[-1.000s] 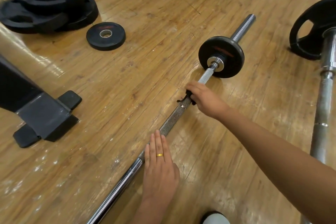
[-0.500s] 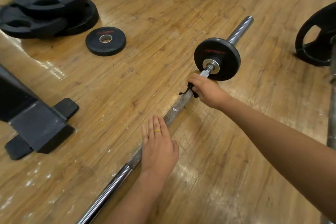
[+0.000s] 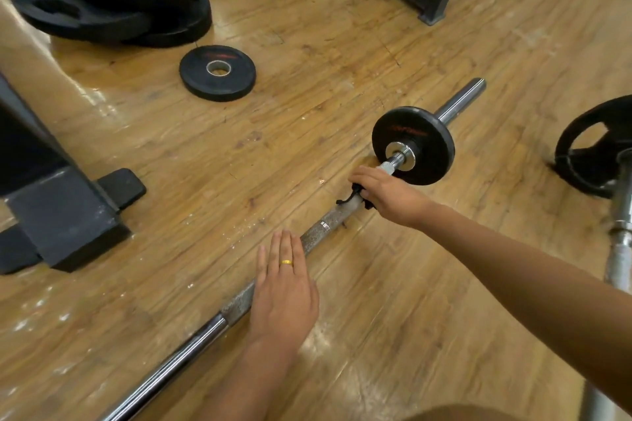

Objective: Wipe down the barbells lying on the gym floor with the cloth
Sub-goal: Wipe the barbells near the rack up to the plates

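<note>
Barbell (image 3: 318,229) axis is what matters: the bar lies on the wooden floor running from about 7 o'clock, near the bottom edge, up to about 1 o'clock, where its bare sleeve end points away past a small black plate (image 3: 424,133). The right hand (image 3: 386,195) is curled round the shaft just short of that plate, gripping a dark cloth (image 3: 349,196) against the knurled metal, with scraps of it poking out on the 9 o'clock side of the fingers. The left hand (image 3: 284,301) lies flat on the bar toward 7 o'clock, fingers straight and together, holding nothing, seemingly steadying it. A wiping stroke would probably have to follow that diagonal toward the left hand, since the plate blocks travel toward 1 o'clock. A second barbell (image 3: 620,243) lies well apart at 3 o'clock.
</note>
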`<act>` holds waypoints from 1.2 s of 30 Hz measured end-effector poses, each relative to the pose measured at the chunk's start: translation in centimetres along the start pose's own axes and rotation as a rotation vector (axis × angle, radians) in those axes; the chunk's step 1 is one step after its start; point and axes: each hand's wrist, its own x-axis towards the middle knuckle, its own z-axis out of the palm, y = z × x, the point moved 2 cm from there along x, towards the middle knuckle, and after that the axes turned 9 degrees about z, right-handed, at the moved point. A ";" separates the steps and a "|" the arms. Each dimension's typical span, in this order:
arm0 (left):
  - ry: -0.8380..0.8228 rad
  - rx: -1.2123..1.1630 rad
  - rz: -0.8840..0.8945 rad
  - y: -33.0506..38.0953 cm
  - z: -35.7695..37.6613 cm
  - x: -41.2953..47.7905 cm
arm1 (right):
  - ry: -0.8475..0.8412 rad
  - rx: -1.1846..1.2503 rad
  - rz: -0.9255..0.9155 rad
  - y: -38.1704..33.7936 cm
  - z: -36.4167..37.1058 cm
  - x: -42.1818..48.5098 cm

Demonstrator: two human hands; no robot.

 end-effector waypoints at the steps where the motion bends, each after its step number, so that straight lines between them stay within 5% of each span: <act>1: 0.015 0.004 0.018 -0.3 0.2 -0.1 | -0.005 0.007 0.040 0.9 -0.6 0.5; 5: 0.063 0.002 0.037 -0.3 0.7 0.0 | 0.103 0.079 0.249 2.9 -1.3 2.0; 12: 0.059 0.059 0.025 0.1 0.8 -0.3 | 0.057 0.101 -0.035 0.6 1.0 -0.3; 19: 0.023 0.111 -0.003 0.5 0.7 -0.1 | 0.233 0.258 0.178 -1.2 2.4 0.0; 25: 0.051 0.122 -0.017 0.8 1.3 -0.1 | 0.026 0.220 -0.075 -2.0 2.2 -2.3; 31: 0.057 0.117 -0.011 1.1 1.5 -0.2 | 0.142 0.265 0.260 1.4 0.4 0.2; 36: 0.062 0.115 -0.012 1.2 1.5 -0.3 | 0.131 0.274 0.212 -0.9 1.8 -1.7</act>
